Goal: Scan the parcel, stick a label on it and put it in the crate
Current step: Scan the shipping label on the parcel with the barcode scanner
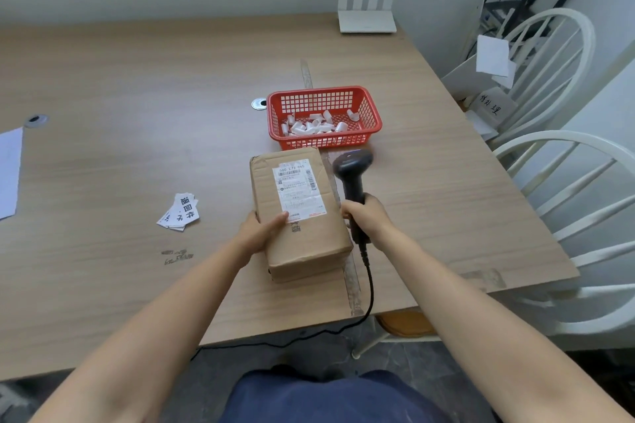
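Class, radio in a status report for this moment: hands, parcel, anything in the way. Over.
Left hand holds parcel flat on table. Right hand grips barcode scanner beside it. Red basket just beyond, white scraps inside.

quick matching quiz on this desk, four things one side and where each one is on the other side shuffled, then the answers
1 parcel
2 scanner
3 red crate
4 paper slips

a gripped by the right hand
b lying loose, left of the parcel
c held by the left hand
d just beyond the parcel, white scraps inside

Pairs: 1-c, 2-a, 3-d, 4-b
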Demonstrator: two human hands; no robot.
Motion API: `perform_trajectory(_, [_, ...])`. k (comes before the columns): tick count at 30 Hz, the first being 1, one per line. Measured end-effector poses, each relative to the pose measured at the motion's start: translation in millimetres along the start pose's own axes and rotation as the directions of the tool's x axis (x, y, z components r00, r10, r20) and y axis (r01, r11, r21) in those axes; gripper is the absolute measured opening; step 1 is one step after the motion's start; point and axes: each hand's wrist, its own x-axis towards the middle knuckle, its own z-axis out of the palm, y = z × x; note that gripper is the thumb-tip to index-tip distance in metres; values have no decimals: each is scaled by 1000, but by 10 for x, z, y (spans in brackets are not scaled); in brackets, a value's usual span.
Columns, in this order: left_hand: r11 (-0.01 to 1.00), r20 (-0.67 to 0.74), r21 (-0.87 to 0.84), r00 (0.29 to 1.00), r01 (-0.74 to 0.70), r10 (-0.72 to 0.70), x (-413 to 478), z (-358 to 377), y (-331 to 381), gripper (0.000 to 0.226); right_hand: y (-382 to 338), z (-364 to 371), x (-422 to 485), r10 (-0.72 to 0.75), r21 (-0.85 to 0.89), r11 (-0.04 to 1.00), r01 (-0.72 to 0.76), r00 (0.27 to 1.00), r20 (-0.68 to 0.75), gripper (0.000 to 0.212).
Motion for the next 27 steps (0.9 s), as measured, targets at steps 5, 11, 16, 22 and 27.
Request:
perform_trajectory(5, [983, 81, -174, 996, 60, -46, 41, -43, -71, 93, -27, 120, -18, -33, -19, 999, 32, 998, -45, 22])
perform_trajectory(11, [943, 133, -324, 991, 74, -32, 111, -94, -56, 84, -41, 169, -6, -17, 59, 998, 22, 996, -92, 59])
perform_trajectory(16, [947, 158, -317, 987, 53, -3, 215, -299, 20, 70, -174, 264, -59, -56, 110, 991, 72, 988, -141, 52])
perform_trajectory(22, [954, 183, -300, 982, 3, 54, 388, -471, 237, 66, -397, 332, -309, -231, -33, 973, 229, 945, -231, 8])
perform_trajectory(27, [961, 221, -276, 972, -23, 86, 479, -558, 351, 91, -611, 488, -555, -282, 82, 953, 291, 953, -111, 9])
